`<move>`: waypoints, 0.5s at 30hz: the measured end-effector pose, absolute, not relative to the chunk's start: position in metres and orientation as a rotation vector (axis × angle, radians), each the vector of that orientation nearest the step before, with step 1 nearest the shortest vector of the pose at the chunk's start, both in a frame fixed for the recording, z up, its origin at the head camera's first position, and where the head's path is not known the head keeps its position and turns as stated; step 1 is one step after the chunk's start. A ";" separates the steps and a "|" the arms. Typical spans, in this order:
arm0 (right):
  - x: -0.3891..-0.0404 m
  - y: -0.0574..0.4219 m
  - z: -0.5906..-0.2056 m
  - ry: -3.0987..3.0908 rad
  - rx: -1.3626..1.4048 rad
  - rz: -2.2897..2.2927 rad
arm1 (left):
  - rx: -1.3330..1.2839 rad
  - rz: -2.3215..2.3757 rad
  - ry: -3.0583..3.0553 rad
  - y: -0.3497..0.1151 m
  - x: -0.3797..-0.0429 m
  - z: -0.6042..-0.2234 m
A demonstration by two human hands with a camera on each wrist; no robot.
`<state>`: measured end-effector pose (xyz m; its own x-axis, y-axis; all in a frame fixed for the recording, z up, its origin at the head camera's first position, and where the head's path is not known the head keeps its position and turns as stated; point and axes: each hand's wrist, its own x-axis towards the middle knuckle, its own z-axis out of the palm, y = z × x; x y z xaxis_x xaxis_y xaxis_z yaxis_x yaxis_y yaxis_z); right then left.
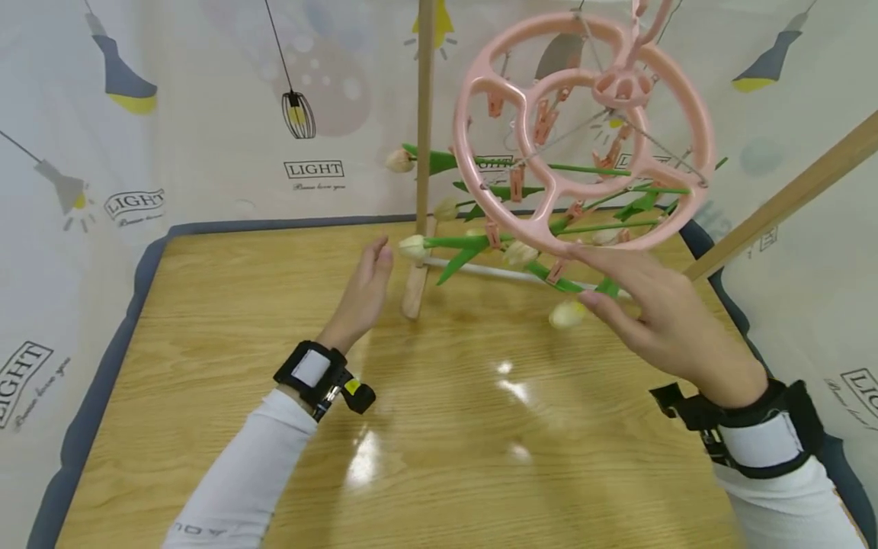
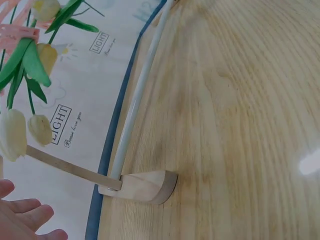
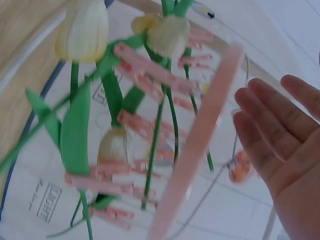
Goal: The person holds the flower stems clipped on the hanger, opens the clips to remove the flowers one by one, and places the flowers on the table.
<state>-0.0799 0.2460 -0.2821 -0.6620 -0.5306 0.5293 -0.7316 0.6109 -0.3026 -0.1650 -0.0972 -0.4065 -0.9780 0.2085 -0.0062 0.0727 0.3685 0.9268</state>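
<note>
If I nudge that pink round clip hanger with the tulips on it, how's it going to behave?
The pink clip hanger hangs tilted from above, so a nudge would probably swing or spin it. Its open ring looks like thin plastic, likely light. The tulips are held only by small clips, so a hard push might shake one loose. The right hand is open beside it.

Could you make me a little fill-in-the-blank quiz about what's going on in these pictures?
1. The round clip hanger is coloured ____.
2. The flowers clipped to it are artificial ____, with green stems.
3. Both the left hand and the right hand are ____, holding nothing.
4. The wooden stand rests on a ____ table.

Missing words: pink; tulips; open; wooden
</note>
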 end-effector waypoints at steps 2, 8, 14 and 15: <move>-0.080 0.258 -0.276 -2.401 0.978 0.747 | 0.245 1.667 2.508 -0.098 -0.168 -0.407; -0.086 0.301 -0.266 -2.379 0.744 0.757 | 0.285 1.604 2.493 -0.097 -0.179 -0.403; -0.097 0.346 -0.276 -2.593 0.434 0.672 | 0.365 1.538 2.484 -0.093 -0.193 -0.390; -0.099 0.353 -0.279 -2.645 0.379 0.663 | 0.371 1.537 2.483 -0.092 -0.195 -0.388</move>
<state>-0.0988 0.3527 -0.2786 -0.8891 -0.1639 0.4275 -0.3460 0.8519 -0.3931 -0.1950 -0.0921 -0.3884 -0.9489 0.3135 -0.0354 0.1081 0.4283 0.8971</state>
